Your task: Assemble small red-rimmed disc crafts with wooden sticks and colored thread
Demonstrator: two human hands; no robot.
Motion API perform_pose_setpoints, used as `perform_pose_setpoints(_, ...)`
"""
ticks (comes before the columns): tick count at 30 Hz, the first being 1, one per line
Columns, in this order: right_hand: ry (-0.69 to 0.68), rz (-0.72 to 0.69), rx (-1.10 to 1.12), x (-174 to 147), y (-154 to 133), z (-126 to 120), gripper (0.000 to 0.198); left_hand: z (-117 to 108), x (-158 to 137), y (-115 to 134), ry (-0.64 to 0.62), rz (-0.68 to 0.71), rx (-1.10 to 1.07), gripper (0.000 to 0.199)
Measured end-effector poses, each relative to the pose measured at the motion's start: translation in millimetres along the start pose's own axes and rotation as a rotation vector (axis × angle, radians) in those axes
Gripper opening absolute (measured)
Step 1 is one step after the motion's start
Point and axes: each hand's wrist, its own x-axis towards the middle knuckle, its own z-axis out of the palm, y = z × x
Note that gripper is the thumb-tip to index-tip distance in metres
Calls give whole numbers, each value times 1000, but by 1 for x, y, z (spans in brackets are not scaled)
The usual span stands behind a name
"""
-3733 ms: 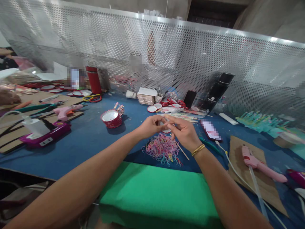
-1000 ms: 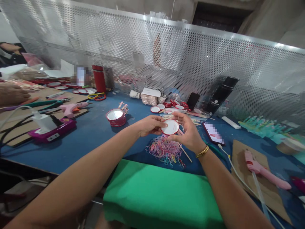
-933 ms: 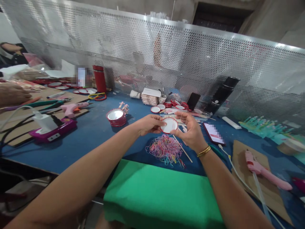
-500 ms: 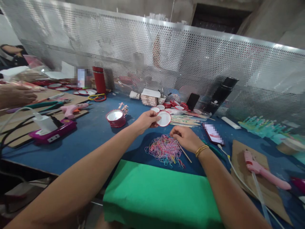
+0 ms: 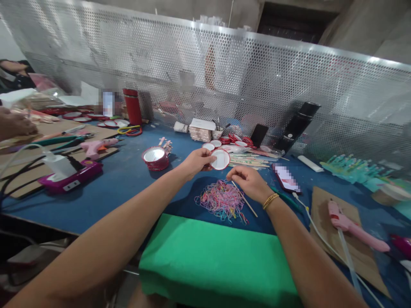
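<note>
My left hand is closed on a round white disc with a red rim, thumb on its face and fingers behind. Just right of and below the disc is my right hand, fingertips pinched together above a tangle of pink and multicoloured threads. Anything between those fingertips is too small to make out. A thin wooden stick slants across the table under that hand, beside the threads. Left of my left forearm stands a stack of red-rimmed pieces with a shiny top.
A green cloth lies over my lap. Pink glue guns rest on the right and left, near a purple power strip. Sticks, a phone and a black bottle lie beyond. Another person's hand shows at far left.
My right hand has shifted slightly left and up, nearer the disc. My left hand keeps its hold almost unmoved. The other person's hand at far left has drawn back and curled.
</note>
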Motion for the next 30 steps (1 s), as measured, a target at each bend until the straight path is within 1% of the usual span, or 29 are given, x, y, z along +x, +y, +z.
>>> perform_pose_setpoints(3, -20, 59, 71, 0, 3, 3, 21, 0, 1, 0, 5, 4, 6, 12)
perform_pose_setpoints(6, -32, 120, 102, -2, 3, 5, 13, -1, 2, 0, 6, 13, -3, 14)
perform_pose_setpoints(8, -25, 133, 76, -2, 0, 4, 8, -1, 2, 0, 4, 15, -5, 14)
perform_pose_setpoints(10, -14, 121, 10, -3, -3, 2, 9, -1, 1, 0, -1, 17, -6, 13)
perform_pose_setpoints(13, 13, 43, -48, -2, -6, -2, 16, -1, 0, 0, -7, 20, -14, 15)
perform_pose_setpoints(14, 21, 9, -61, -2, -6, -2, 15, -1, 0, 0, -5, 19, -15, 15)
perform_pose_setpoints(16, 17, -41, -103, -2, -5, -2, 6, 0, -1, 0, 0, 9, -7, 14)
perform_pose_setpoints(17, -1, -49, -129, -2, -4, -2, 6, 0, -1, 0, 3, 5, 1, 13)
perform_pose_setpoints(20, -75, -39, -161, -2, -1, 1, 16, 0, -2, 1, 9, -2, 28, 10)
perform_pose_setpoints(23, -98, -35, -136, -2, -2, 3, 13, 1, -2, 1, 9, -3, 29, 11)
perform_pose_setpoints(30, 22, 44, 24, -2, -3, 4, 14, 1, -1, 0, 0, 2, 4, 14)
